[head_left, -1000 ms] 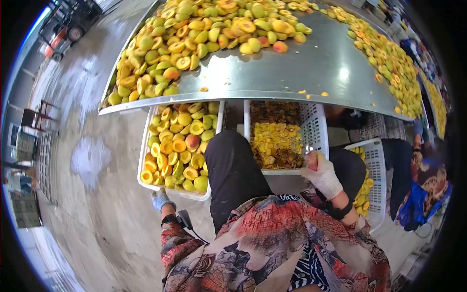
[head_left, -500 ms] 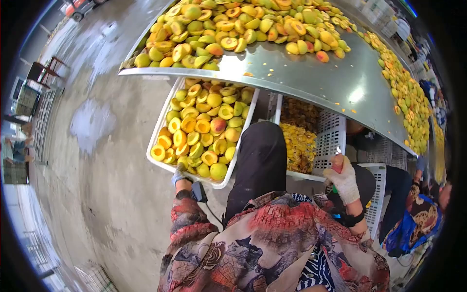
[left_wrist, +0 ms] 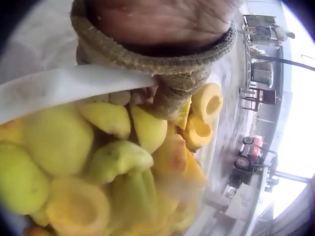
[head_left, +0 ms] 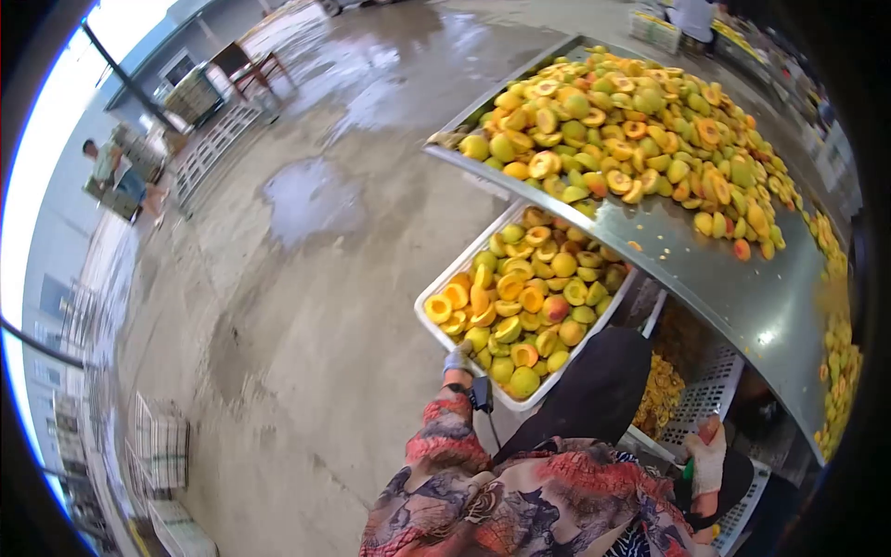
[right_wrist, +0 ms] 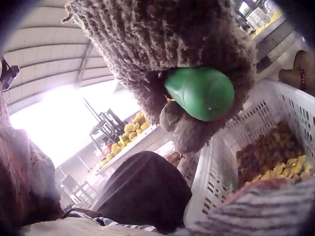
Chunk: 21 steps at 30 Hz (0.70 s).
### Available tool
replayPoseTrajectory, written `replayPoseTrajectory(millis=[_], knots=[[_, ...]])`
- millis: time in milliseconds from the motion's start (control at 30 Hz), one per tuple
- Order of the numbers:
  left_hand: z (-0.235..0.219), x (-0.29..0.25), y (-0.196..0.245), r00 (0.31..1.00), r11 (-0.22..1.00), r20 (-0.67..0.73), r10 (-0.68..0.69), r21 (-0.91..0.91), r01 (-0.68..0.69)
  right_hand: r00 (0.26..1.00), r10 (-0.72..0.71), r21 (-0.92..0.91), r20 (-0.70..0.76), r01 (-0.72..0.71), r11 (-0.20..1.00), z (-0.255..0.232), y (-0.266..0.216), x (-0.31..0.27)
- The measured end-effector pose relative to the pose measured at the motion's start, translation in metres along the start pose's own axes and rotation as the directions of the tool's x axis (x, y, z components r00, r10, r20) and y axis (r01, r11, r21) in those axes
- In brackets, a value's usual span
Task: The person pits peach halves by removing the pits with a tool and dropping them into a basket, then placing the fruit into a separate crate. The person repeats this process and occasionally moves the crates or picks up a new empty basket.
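My gloved left hand (head_left: 458,357) grips the near rim of a white crate (head_left: 429,320) full of halved, pitted peaches (head_left: 529,297). In the left wrist view its fingers (left_wrist: 172,101) curl over the rim (left_wrist: 74,86) and reach down beside the fruit. My right hand (head_left: 707,459), also gloved, holds a tool by its green handle (right_wrist: 202,93); the fist hides much of the tool. That hand is over my right thigh, near a second white crate (head_left: 715,376) with yellow and brown scraps (head_left: 661,395).
A metal table (head_left: 687,251) heaped with peach halves (head_left: 650,130) overhangs both crates. My dark-trousered knee (head_left: 599,381) stands between them. Wet concrete floor (head_left: 278,325) spreads to the left, with stacked crates (head_left: 162,441), a chair (head_left: 246,67) and a person (head_left: 125,172) further off.
The head view has swung left, so table and crates appear further right. My left hand has moved from beside the peach crate's corner onto its rim. The right hand keeps its hold.
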State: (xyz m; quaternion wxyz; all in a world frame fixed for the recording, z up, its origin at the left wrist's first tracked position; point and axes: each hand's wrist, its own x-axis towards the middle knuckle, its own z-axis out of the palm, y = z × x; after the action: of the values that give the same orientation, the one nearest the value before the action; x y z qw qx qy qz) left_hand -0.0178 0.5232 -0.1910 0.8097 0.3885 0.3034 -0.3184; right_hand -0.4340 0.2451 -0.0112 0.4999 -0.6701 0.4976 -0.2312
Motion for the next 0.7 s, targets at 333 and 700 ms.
replayPoseTrajectory(millis=[333,700], knots=[[-0.017,-0.001,-0.017,0.998,0.988,-0.067,0.006,0.157,0.005,0.979,0.141,0.033,0.145,-0.147,0.989,-0.044,-0.021,0.033],[-0.033,-0.012,-0.052,0.952,0.999,-0.304,0.025,-0.012,-0.03,0.973,0.231,-0.104,0.021,-0.228,0.968,-0.021,-0.068,0.11]])
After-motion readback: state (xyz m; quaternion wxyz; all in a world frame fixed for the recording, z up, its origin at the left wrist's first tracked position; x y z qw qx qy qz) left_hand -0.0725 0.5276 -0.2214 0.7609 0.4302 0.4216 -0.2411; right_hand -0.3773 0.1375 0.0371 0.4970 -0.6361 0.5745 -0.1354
